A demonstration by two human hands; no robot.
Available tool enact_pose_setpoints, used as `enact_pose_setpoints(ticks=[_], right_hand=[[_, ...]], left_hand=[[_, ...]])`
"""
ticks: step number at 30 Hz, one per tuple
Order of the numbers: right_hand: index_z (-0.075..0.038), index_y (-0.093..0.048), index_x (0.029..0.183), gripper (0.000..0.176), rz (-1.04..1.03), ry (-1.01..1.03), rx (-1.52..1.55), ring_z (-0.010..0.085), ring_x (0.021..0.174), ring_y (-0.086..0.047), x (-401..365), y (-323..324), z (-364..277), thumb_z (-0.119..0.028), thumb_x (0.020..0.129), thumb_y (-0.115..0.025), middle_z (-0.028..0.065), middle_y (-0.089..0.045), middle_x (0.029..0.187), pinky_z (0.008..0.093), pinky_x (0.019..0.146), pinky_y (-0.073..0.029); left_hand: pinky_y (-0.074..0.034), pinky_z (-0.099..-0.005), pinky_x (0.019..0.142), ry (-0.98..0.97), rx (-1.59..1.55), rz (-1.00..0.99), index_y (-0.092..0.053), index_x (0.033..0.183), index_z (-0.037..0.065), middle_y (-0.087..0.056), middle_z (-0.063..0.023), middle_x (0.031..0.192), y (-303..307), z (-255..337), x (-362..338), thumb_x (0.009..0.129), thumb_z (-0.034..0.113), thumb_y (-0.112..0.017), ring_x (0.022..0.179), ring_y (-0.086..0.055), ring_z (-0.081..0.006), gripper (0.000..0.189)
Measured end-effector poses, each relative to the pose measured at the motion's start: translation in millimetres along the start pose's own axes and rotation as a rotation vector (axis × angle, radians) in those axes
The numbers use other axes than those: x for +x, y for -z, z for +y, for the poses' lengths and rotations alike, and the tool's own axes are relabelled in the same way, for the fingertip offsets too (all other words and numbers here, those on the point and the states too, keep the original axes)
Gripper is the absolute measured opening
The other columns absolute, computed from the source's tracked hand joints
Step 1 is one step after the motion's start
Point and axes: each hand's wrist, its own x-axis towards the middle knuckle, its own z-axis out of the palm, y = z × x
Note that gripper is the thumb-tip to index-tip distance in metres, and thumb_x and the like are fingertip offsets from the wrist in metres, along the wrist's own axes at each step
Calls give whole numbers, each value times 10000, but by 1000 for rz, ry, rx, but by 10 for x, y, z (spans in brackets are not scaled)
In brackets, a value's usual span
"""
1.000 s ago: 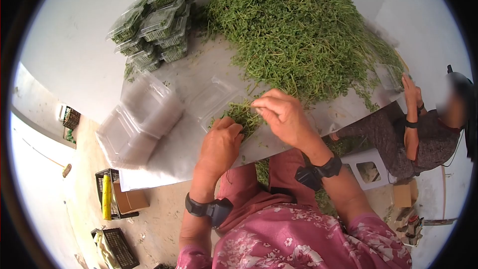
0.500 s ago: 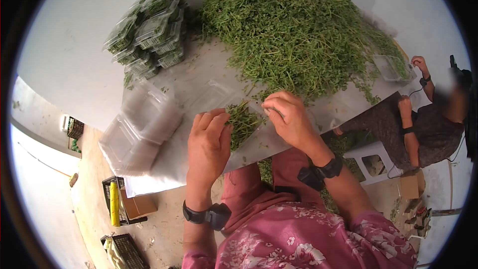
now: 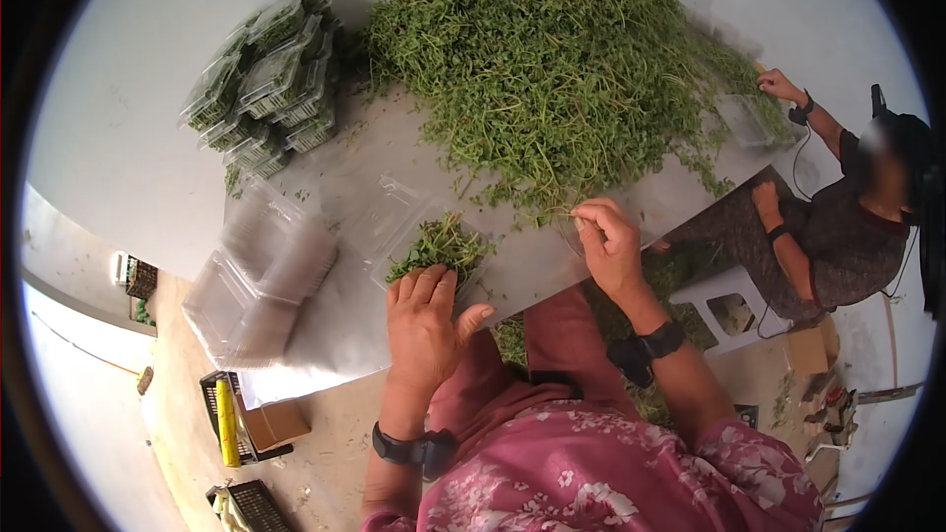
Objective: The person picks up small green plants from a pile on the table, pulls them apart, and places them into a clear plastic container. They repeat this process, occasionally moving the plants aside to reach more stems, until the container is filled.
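Note:
My left hand (image 3: 424, 320) rests with its fingers laid over the near edge of a small heap of leafy greens (image 3: 445, 244), its thumb held apart. The greens sit in a clear plastic box (image 3: 480, 276) whose open lid (image 3: 396, 209) leans back on the far side. To the right, my right hand (image 3: 609, 244) is pinched at the fingertips around what looks like a thin green stem. It hovers just in front of the large pile of greens (image 3: 552, 69).
Nested empty clear boxes (image 3: 258, 281) stand at the table's left. Behind them are stacked filled boxes (image 3: 266, 79). At right, a co-worker (image 3: 847, 207) sits near another clear box (image 3: 749, 123). Black crates (image 3: 251, 502) lie on the floor at left.
My left hand has shifted down and opened out onto the boxed greens. My right hand has moved right and slightly nearer, staying pinched. The view has shifted a little.

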Motion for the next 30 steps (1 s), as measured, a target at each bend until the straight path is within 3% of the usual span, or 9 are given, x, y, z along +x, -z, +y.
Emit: enact_pose_setpoints(ticks=[6, 14, 30], right_hand=[[-5, -640, 990, 96, 57, -1, -13, 304, 848, -662, -48, -28, 38, 16, 897, -643, 131, -661, 974, 360, 733, -523], [-12, -635, 984, 113, 81, 89, -108, 333, 865, -646, -45, -89, 93, 2, 872, -652, 136, -650, 965, 400, 749, -525], [-13, -639, 979, 92, 40, 48, -205, 311, 836, -655, -39, -145, 45, -9, 887, -644, 121, -651, 969, 370, 734, -530]], left_hand=[[-429, -449, 937, -12, 40, 74, -678, 1074, -2, -664, -134, 1127, -130, -27, -29, 819, 221, -754, 1055, -588, -333, 347], [-433, -441, 930, -10, 53, 140, -696, 1033, 17, -675, -114, 1102, -234, -67, -52, 790, 219, -767, 1030, -598, -314, 324], [-428, -443, 933, -36, -7, 245, -683, 1077, 19, -663, -124, 1143, -276, -130, -112, 808, 197, -756, 1045, -599, -324, 330]])
